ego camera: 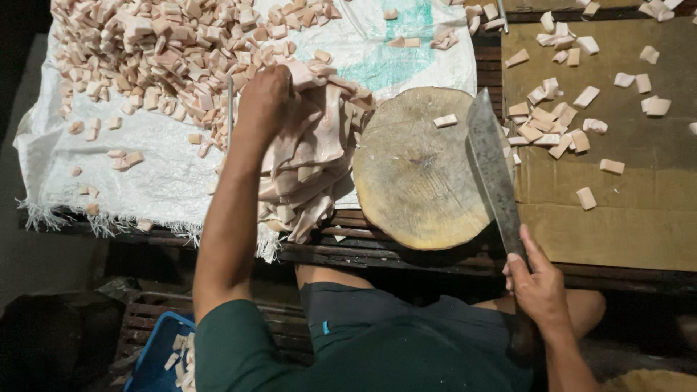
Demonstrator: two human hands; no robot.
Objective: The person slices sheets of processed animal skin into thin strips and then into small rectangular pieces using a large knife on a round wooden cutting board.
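A round wooden chopping block (421,170) is taken as the landmark. Just left of the block, a heap of long pale strips (308,163), apparently pork skin or fat, is seen draped over the edge of a white woven sack (145,174). The left hand (265,101) is closed on the top of this heap, a strip being gripped between the fingers. The right hand (537,287) is clenched around the handle of a cleaver (494,170), whose broad blade lies across the right rim of the block, tip pointing away from the person. One small cut piece (445,120) rests on the block's far side. Many cut pieces (167,51) are piled on the sack to the far left of the block; more are scattered on brown cardboard (617,196) to its right. The strips are judged soft, limp and probably greasy, so slippery; a firm pinch near one end, with the rest left hanging, is judged the surest hold.
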